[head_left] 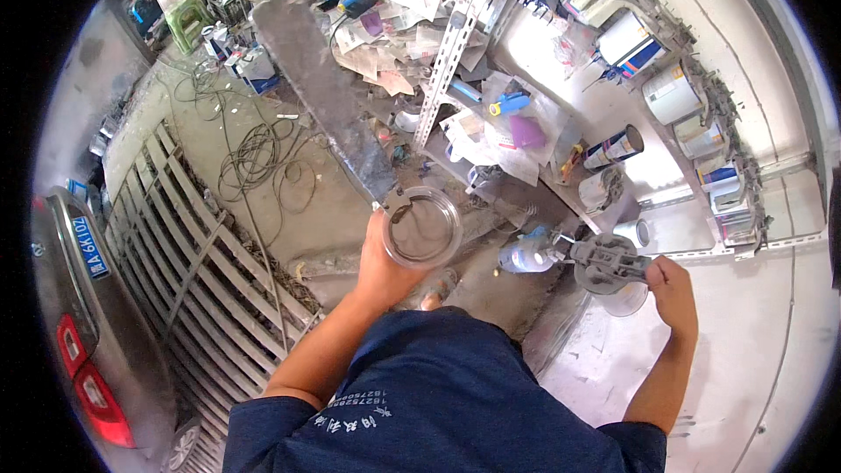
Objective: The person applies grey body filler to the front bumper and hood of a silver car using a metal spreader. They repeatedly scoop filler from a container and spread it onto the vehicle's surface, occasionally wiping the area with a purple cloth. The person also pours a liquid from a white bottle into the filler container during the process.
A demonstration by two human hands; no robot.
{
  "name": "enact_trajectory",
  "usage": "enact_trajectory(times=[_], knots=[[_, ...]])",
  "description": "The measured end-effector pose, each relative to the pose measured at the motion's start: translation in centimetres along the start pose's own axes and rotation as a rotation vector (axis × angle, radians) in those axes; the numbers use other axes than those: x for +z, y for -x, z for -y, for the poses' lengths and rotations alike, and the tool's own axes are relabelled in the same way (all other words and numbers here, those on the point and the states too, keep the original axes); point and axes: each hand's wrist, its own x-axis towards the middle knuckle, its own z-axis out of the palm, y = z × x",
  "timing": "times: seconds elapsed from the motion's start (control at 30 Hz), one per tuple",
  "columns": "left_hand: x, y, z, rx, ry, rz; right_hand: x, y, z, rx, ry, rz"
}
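As the work stood: both cup (455,229) and lid (604,263) were in hand, apart from each other; that much looked done, while no stream showed between them, so any pouring seemed not under way; how much was left could not be told

Cup: clear and round, near the middle of the frame, its mouth toward the camera; dark, brownish stuff (420,235) showed inside, its depth unclear

Left hand (385,258): raised at the cup's left side, fingers curled around the wall in a partly open grip as wide as the cup; some fingertips were hidden

Right hand (673,289): right of centre, fingers closed on the handle at the lid's right end, with little gap to be seen

Lid: grey and crusted, apparently a pouring lid, above a pale can (624,302); whether the can stood or hung could not be told

Bottle (526,256): just left of the lid, untouched by either hand

Shelf: a perforated white post (451,52) rose at top centre, with tins (626,39) at upper right

Floor: a tangled cable (263,162) lay at upper left, beyond a slatted grate (188,250)

Car (131,315): at the lower left edge, well apart from both hands
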Motion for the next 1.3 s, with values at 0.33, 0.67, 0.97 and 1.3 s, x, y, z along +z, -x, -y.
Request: enact_trajectory(times=[0.33, 0.67, 0.97, 1.3], knots=[[1.5, 0.8, -1.9, 0.098, 0.111, -0.002, -7.9, -0.3, 11.9, -0.58, 0.142, -0.435], [1.0, 1.9, -3.4, 0.106, 0.136, 0.031, -6.2, -0.8, 20.5, -0.85, 0.166, -0.349], [-1.1, 2.3, -3.3, 0.124, 0.118, 0.021, -5.7, -0.5, 24.2, -0.955, 0.261, -0.305], [-2.4, 2.0, -3.1, 0.127, 0.139, 0.019, -5.1, -1.0, 25.5, -0.998, 0.23, -0.321]])
